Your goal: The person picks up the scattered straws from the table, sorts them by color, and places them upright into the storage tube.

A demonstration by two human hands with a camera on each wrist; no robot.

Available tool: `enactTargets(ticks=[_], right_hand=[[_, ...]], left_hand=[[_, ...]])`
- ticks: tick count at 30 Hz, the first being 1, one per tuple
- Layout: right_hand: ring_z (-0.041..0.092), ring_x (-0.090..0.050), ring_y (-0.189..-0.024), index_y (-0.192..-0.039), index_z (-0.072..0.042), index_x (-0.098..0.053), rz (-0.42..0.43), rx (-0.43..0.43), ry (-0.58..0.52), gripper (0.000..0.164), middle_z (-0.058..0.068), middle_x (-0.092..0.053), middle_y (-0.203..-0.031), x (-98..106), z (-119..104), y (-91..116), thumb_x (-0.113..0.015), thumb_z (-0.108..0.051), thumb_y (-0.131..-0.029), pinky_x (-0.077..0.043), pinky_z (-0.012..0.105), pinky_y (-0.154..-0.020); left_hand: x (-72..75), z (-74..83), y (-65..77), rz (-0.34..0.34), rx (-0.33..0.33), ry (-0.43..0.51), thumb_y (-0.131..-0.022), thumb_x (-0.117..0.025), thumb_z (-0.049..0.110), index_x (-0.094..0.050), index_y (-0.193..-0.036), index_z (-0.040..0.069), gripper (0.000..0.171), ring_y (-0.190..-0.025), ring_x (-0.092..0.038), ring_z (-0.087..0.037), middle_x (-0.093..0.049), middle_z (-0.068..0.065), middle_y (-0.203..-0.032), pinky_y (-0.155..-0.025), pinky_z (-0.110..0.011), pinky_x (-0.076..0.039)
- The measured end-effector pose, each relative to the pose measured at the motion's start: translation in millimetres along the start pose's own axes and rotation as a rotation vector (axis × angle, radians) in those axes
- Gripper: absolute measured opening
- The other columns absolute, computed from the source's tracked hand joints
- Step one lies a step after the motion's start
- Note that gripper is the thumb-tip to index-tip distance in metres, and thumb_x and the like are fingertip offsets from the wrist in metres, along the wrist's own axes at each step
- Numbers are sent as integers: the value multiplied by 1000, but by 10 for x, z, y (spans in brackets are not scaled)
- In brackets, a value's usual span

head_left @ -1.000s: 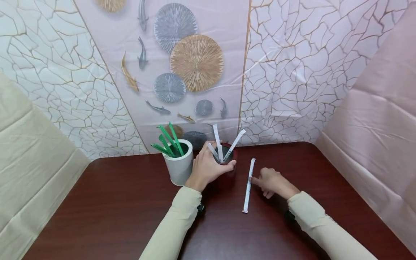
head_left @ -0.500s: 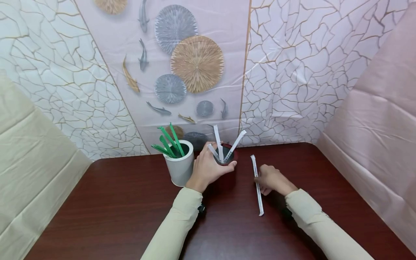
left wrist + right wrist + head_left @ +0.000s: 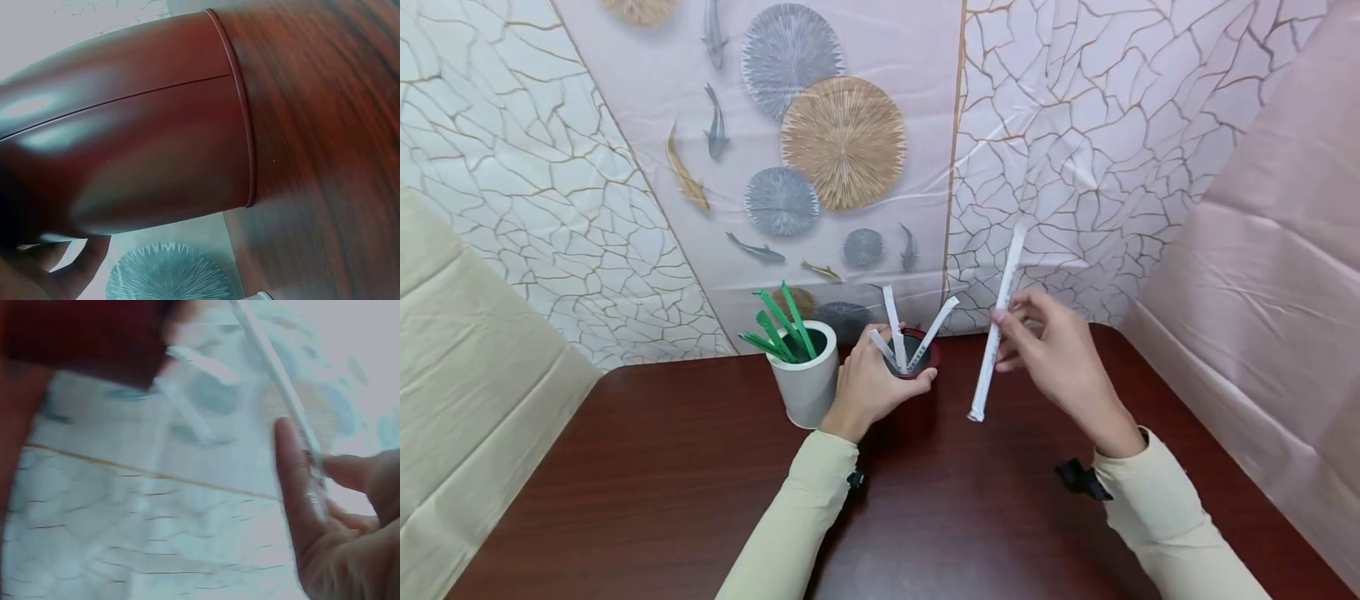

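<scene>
My left hand (image 3: 868, 383) grips a dark red cup (image 3: 144, 144) around its side near the rim, and the cup stands upright on the table. Three white paper-wrapped straws (image 3: 894, 325) lean outward from inside it. To the right of the cup, my right hand (image 3: 1060, 358) pinches another wrapped straw (image 3: 987, 367) between thumb and fingers. That straw is raised off the table, tilted with its upper end away from me. In the right wrist view the held straw (image 3: 275, 362) runs up past the thumb, and the dark red cup (image 3: 81, 337) shows blurred at upper left.
Left of the left hand, close to it, a white cup (image 3: 808, 392) holds several green straws (image 3: 799, 321). Behind the brown wooden table (image 3: 662, 467) hangs a patterned cloth backdrop (image 3: 842, 142), with plain cloth walls on both sides.
My right hand has picked the white wrapped straw up from the table, lifting it up and away from me. The left hand keeps its hold on the dark red cup.
</scene>
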State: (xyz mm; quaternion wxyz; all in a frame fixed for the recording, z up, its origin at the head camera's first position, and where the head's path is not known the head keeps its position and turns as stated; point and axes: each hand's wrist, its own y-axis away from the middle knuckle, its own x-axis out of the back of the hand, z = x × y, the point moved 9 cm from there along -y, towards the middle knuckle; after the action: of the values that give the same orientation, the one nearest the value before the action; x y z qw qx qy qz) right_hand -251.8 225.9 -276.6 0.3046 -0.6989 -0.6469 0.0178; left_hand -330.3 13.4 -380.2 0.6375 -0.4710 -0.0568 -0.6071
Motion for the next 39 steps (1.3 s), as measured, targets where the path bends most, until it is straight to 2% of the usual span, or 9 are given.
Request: enactTargets(ticks=[3,8,13,16,19,22,29,35,39], right_hand=[[13,-73,-63,-114,9,-61,155,157,-82,18,18,-71,-93,71,-325,59,-65,-5,-104,-61,34,-57],[11,-74,-63,-109,15,-60,357,324,-213,18,6,-70,-90,152,-564,187,-68,2,-100,-61,30,-59],[8,-76,-69,-104,20,-58,465,463,-255,23,9,-71,-92,115,-695,252,-69,0,-100,-62,29,-63],[3,-75,-72,-102,18,-61,501,513,-187,24,13,-72,-90,32,-714,245,-72,-3,-99,-61,25,-65],[3,-76,-73,-99,13,-63,497,539,-80,16,17,-74,-87,-89,-650,206,-74,2,-96,-59,18,-67],[14,-78,-72,-99,8,-65,421,538,14,13,15,-76,-88,-262,-523,129,-76,5,-93,-57,15,-70],[25,-76,-73,-125,5,-59,167,413,140,30,16,-73,-98,-631,-170,-18,-72,-2,-99,-61,29,-65],[28,-77,-76,-138,7,-51,172,413,173,48,19,-73,-100,-613,-145,-28,-74,0,-96,-62,39,-67],[32,-78,-85,-156,-2,-35,160,382,180,72,21,-71,-113,-607,-95,-10,-74,1,-96,-63,42,-73]], left_hand=[[16,-29,16,12,14,2,-74,-79,67,-69,-137,27,75,-99,-70,-23,-61,5,-131,-74,-42,-57],[-18,-54,51,-14,33,13,-75,-79,67,-69,-137,27,74,-100,-70,-23,-61,4,-132,-75,-42,-57],[-6,-51,48,-3,38,3,-75,-79,65,-69,-136,27,73,-98,-70,-23,-60,5,-129,-75,-42,-57],[3,-36,37,0,40,7,-75,-80,66,-69,-136,26,74,-99,-70,-24,-60,4,-130,-76,-43,-57],[-9,-16,35,-13,39,16,-75,-80,66,-69,-136,25,75,-105,-70,-25,-60,2,-131,-79,-45,-58],[-11,-7,35,-13,38,18,-75,-81,65,-68,-137,24,75,-105,-70,-25,-60,2,-131,-80,-45,-58],[-18,-18,37,-25,49,26,-76,-81,63,-70,-132,24,69,-100,-68,-22,-58,3,-132,-79,-44,-59],[-28,-13,10,-42,45,23,-77,-79,65,-68,-132,27,67,-103,-68,-22,-57,3,-133,-80,-45,-60],[-12,-24,2,-31,42,17,-77,-80,65,-69,-129,28,65,-103,-69,-22,-58,4,-132,-79,-45,-60]])
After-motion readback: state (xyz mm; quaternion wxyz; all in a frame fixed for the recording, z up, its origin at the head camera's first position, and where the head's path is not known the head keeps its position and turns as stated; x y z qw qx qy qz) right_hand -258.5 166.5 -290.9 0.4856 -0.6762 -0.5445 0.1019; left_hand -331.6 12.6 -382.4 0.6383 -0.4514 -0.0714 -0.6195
